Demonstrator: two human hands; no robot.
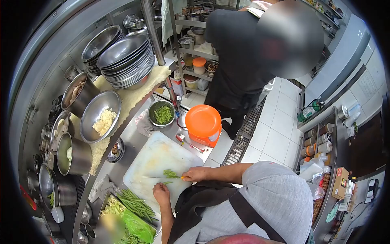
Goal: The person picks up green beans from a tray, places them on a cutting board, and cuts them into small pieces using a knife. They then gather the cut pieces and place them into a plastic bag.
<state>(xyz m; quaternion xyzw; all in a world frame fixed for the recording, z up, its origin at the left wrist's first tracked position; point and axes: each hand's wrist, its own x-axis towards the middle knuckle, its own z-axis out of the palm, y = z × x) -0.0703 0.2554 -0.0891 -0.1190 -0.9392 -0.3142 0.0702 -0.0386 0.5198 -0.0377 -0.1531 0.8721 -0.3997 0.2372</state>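
My right hand [196, 174] is closed round the yellow handle of a knife [156, 177], whose thin blade points left across the white cutting board [148, 150]. Just beyond the blade lies a small heap of cut green beans [170, 173]. My left hand [161, 192] is at the board's near edge, its fingers pinched on a green bean [167, 182] below the blade. Whole green beans [136, 204] lie in a tray to the left of that hand, beside chopped pale vegetables and a bright green plastic bag [138, 223].
Beyond the board stand a metal bowl of cut greens [163, 115] and an orange-topped kitchen scale [203, 122]. Stacked metal bowls [126, 61] and pots line the shelf at left. A person in dark clothes [239, 57] stands ahead, by a floor drain grate [245, 134].
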